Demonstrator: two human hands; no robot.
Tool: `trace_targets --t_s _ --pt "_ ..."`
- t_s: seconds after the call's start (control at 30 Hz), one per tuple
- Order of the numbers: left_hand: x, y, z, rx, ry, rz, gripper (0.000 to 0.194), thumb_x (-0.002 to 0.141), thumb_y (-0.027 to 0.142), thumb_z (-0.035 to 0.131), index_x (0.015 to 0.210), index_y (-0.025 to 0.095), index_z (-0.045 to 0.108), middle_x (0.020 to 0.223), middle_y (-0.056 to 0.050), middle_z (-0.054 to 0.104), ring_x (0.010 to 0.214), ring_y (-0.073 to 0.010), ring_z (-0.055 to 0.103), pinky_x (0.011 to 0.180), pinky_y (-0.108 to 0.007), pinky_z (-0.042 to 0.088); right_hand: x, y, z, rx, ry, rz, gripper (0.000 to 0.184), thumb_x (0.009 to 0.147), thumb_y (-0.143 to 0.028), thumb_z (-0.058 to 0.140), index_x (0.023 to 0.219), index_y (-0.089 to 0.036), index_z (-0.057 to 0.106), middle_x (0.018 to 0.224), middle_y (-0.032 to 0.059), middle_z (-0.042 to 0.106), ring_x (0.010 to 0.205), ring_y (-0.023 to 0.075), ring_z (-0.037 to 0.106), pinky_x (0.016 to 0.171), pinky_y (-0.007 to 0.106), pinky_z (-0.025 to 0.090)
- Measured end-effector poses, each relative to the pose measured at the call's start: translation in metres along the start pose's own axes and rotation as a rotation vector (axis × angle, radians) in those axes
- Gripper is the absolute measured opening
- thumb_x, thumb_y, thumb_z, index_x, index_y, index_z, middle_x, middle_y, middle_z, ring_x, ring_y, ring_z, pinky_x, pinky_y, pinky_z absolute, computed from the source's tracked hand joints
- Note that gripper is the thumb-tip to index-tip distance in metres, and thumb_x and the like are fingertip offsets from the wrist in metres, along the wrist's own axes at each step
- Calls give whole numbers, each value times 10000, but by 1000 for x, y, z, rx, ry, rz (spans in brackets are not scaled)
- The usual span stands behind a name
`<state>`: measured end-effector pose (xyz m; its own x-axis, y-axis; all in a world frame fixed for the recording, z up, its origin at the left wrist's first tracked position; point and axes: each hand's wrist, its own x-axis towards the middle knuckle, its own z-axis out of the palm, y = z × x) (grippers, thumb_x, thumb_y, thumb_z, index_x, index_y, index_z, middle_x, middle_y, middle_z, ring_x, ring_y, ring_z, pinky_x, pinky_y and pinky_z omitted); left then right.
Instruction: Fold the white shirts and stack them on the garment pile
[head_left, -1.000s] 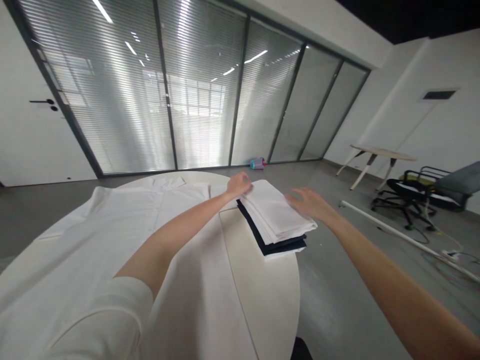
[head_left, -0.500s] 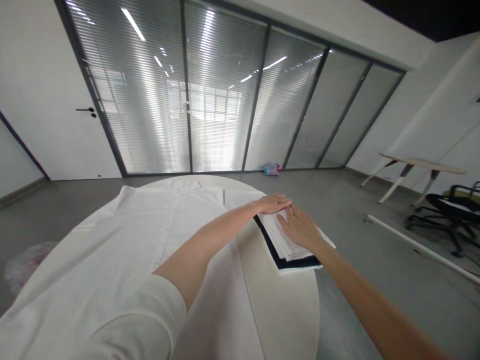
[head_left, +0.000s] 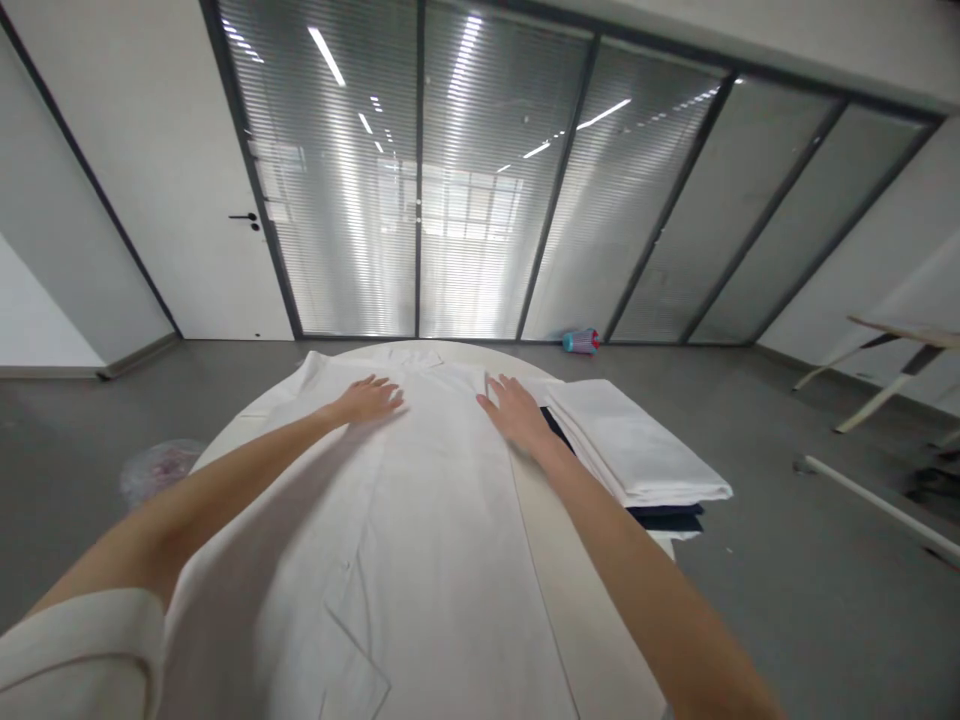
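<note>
A white button-front shirt (head_left: 442,500) lies spread over the round table (head_left: 592,610), its collar at the far edge. My left hand (head_left: 369,400) is over the upper left of the shirt, fingers apart and holding nothing. Near the shirt's upper right edge is my right hand (head_left: 516,412), also open, with its fingers spread. Whether either palm presses on the cloth I cannot tell. To the right of my right hand sits a stack of folded clothes (head_left: 637,445), white on top with dark navy layers beneath.
A clear plastic bag (head_left: 161,470) lies on the floor at the left. By the glass partition is a blue and pink basket (head_left: 580,342) on its side. At the right are a white pole (head_left: 870,500) and a wooden-topped table (head_left: 907,332).
Both hands have left the folded stack and moved left over the spread shirt, now apart from each other. The view has turned left.
</note>
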<state>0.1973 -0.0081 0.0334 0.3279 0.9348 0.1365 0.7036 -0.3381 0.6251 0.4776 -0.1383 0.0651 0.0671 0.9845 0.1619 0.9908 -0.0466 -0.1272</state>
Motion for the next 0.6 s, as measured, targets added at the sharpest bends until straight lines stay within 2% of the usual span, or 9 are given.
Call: trace_targets --t_s 0.1,0.23,0.4,0.53,0.6 --pt "-22 -52 -24 161 -38 -41 506 819 439 695 1268 229 594 1451 -37 521 1433 -336 257 1163 -445 121 29 -8 44 14 -94 76 657 999 -579 252 1544 -214 294 1616 144 213 1467 356 199 1147 533 216" --pt "-32 -90 -29 310 -33 -44 572 862 508 629 1374 273 527 1538 -42 415 1445 -392 221 1157 -508 124 58 2 83 -6 -156 187 670 990 -607 215 1556 -250 258 1624 145 179 1472 363 169 1146 588 134" --pt "-15 -105 -17 402 -5 -32 632 893 609 508 1443 301 466 1577 -67 343 1441 -421 239 1149 -583 151 94 18 100 -51 -175 179 679 970 -642 219 1561 -307 228 1626 118 192 1475 355 168 1152 569 128" --pt "4 -104 -10 504 -19 -38 688 920 665 366 1498 292 383 1595 -70 304 1448 -419 226 1143 -609 167 119 30 105 -76 -155 153 663 972 -638 208 1556 -327 240 1630 87 196 1477 333 178 1162 540 148" --pt "9 -101 -10 536 6 -12 654 931 643 359 1470 278 428 1571 -82 353 1428 -415 280 1125 -614 216 127 33 106 -84 -148 138 656 976 -628 207 1556 -323 245 1626 82 211 1471 332 201 1161 535 161"
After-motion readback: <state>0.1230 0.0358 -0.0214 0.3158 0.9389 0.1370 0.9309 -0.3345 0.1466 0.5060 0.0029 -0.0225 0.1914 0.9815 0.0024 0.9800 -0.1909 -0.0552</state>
